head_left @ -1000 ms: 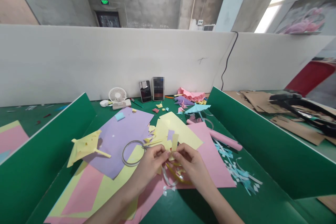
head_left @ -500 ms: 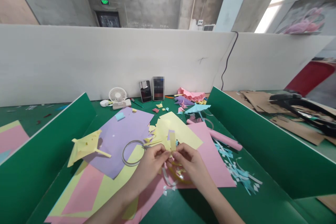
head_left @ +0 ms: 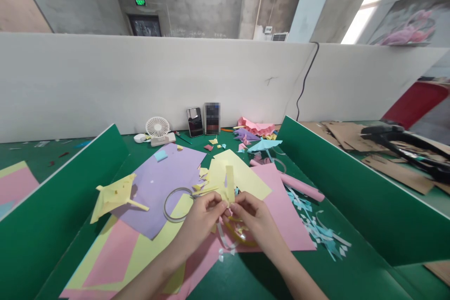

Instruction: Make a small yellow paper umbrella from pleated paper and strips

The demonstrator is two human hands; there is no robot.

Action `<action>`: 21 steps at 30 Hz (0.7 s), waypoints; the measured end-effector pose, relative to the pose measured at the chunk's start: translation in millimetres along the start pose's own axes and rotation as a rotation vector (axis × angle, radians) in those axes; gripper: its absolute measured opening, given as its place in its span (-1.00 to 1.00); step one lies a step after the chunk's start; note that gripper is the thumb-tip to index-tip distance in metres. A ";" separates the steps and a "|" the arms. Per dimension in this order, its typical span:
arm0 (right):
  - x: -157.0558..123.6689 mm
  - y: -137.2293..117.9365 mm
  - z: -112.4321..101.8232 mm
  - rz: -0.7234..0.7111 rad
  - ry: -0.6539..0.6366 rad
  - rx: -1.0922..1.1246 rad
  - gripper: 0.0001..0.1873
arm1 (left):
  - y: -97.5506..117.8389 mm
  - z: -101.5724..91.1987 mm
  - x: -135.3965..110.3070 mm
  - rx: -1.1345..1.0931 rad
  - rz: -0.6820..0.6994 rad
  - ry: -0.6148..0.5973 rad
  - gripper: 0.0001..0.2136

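Note:
A narrow yellow paper strip (head_left: 229, 179) stands upright between my hands, pinched near its lower end. My left hand (head_left: 206, 212) is closed, thumb against forefinger, at the strip's left side. From the right, my right hand (head_left: 252, 212) pinches the same end, and the two thumbs almost meet. Below the fingers a yellow ring (head_left: 242, 241), like a tape roll, is partly hidden. Behind the strip lies a yellow paper sheet (head_left: 248, 173), overlapping a pink sheet (head_left: 290, 227). A grey ring (head_left: 166, 206) rests left of my left hand.
A yellow paper umbrella (head_left: 114, 197) lies on a purple sheet (head_left: 147, 197) at left. Blue scraps (head_left: 325, 236) and a pink paper roll (head_left: 302, 186) are at right. Green side panels (head_left: 351, 192) border the workspace. A fan (head_left: 157, 127) and phones (head_left: 195, 122) stand behind.
The strip's upper end has turned a little and now reaches higher; the purple patch beside it no longer shows. Both hands stay nearly in place.

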State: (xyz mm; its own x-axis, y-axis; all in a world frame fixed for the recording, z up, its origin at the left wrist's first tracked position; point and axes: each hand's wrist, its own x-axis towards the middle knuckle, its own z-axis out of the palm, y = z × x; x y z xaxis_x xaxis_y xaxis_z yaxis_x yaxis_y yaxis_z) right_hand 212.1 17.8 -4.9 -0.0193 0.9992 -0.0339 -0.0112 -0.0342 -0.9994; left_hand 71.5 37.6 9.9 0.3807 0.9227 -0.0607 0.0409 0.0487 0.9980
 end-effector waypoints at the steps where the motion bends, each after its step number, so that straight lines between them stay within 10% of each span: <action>1: -0.3 0.2 0.3 -0.002 0.006 -0.002 -0.69 | -0.4 0.3 -0.2 -0.018 -0.008 -0.007 -0.81; 14: 1.0 0.0 -6.3 -0.009 0.034 0.015 -0.69 | -4.2 -7.8 2.7 -0.031 -0.066 0.012 -0.77; 21: -11.6 -0.8 -7.9 0.110 -0.103 -0.055 -0.67 | -3.9 -22.9 -34.3 0.279 -0.156 -0.011 -0.71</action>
State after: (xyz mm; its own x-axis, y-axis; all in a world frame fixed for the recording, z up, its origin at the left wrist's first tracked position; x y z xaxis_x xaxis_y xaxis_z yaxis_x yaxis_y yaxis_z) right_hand 220.2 6.4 -3.7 -0.1195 0.9822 -0.1448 0.0512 -0.1395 -0.9889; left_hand 37.1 14.5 8.5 0.3595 0.9083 -0.2138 0.3504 0.0809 0.9331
